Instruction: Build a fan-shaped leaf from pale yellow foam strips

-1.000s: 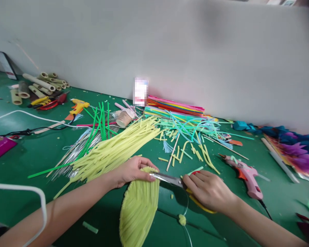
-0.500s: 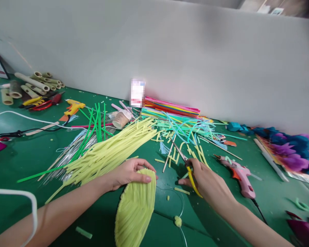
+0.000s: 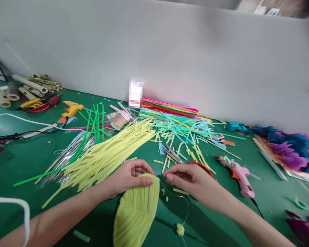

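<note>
Two hands: left hand pinching yellow fan; right hand loosely open.

Green table carries yellow stems, scissors, pink glue gun.

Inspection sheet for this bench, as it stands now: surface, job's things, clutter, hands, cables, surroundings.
Surface: green table, littered with cut bits.
Job's things: yellow fan of sticks; thin wire curves from its top to a small pompom.
Clutter: loose yellow sticks, green sticks, scissors, pink glue gun, yellow glue gun, cardboard tubes, paper cup, feathers.
Hands: left hand grips the fan's top; right hand beside it, grip unclear.
Cables: white cable, black cable at left.
Surroundings: grey wall behind.
</note>
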A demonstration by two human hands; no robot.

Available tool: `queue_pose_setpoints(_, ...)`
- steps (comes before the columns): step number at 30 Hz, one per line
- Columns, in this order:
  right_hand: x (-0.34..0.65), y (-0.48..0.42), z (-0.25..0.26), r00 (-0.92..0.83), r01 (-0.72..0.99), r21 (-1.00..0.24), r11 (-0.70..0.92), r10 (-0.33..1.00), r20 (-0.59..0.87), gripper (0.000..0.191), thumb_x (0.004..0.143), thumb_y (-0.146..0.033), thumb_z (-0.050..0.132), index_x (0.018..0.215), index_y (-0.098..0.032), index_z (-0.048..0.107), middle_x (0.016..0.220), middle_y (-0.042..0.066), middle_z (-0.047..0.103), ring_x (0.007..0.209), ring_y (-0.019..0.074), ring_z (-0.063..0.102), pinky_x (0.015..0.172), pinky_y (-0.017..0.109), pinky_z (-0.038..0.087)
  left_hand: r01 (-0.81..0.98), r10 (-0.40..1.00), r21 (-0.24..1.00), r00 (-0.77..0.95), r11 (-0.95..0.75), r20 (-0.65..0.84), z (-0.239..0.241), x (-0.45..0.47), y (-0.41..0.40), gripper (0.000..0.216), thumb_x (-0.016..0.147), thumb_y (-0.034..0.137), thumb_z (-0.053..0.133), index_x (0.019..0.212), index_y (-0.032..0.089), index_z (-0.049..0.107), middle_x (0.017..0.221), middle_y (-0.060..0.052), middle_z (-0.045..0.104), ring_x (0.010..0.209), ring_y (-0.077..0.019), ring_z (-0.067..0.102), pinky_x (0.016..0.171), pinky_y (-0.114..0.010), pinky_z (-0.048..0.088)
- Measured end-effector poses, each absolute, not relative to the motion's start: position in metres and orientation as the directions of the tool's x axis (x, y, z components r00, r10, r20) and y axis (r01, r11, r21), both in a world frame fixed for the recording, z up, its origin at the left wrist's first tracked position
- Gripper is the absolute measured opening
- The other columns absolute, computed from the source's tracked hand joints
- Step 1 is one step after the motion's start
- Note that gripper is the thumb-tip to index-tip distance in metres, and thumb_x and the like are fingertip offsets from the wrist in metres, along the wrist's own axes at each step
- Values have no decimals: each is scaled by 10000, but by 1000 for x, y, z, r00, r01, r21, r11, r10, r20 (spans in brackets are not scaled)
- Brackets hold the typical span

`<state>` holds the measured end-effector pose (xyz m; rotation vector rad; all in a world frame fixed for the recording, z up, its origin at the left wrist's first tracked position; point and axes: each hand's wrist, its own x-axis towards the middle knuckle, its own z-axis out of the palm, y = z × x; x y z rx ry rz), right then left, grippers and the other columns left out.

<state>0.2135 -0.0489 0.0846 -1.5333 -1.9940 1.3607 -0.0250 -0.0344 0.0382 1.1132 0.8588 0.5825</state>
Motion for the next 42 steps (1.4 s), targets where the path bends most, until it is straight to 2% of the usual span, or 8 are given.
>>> queue_pose_setpoints(2, 200, -46, 84, -453, 392, -885, -252, 785, -424, 302, 848, -464, 616, 863, -177, 706, 785, 40, 705, 708, 156, 645, 640, 256, 506, 0, 780, 933, 548, 360, -301, 37, -24, -35, 298, 689, 372, 808, 843, 156, 671, 756, -13, 695, 702, -139, 622, 670, -233, 438)
queue_pose_setpoints(4, 194, -42, 78, -499, 264, -879, -398, 723, -477, 302, 786, -454, 697, 796, -152, 695, 755, 36, 694, 674, 132, 632, 627, 240, 496, 14, 788, 936, 534, 353, -305, 36, -25, -36, 297, 698, 393, 798, 817, 153, 671, 745, -17, 706, 678, -137, 624, 644, -228, 434)
queue_pose_setpoints(10, 195, -31, 63, -565, 159, -798, -581, 609, -556, 305, 710, -392, 788, 794, -111, 703, 762, 56, 712, 657, 111, 654, 631, 222, 501, 85, 806, 944, 499, 319, -317, 39, -27, -34, 279, 708, 397, 787, 782, 148, 686, 689, -1, 699, 623, -116, 598, 592, -210, 410)
queue_pose_setpoints(23, 193, -24, 54, -629, 152, -786, -599, 555, -545, 249, 697, -325, 812, 774, -98, 742, 708, 69, 743, 583, 107, 665, 573, 209, 512, 130, 791, 942, 515, 310, -331, 40, -27, -34, 266, 708, 390, 781, 780, 150, 692, 681, -4, 706, 627, -126, 605, 595, -219, 418)
queue_pose_setpoints(34, 192, -19, 47, -676, 160, -746, -647, 479, -560, 253, 664, -311, 828, 765, -99, 736, 704, 53, 740, 598, 119, 684, 571, 215, 521, 143, 787, 941, 518, 307, -335, 39, -27, -33, 280, 693, 399, 790, 777, 149, 697, 649, 2, 691, 596, -120, 585, 573, -219, 407)
queue_pose_setpoints(42, 191, -17, 45, -676, 215, -761, -612, 469, -568, 236, 651, -301, 809, 758, -109, 722, 699, 48, 741, 602, 120, 685, 601, 226, 529, 166, 778, 943, 534, 288, -332, 40, -26, -34, 284, 688, 396, 788, 781, 140, 704, 689, -16, 704, 622, -131, 590, 590, -228, 403)
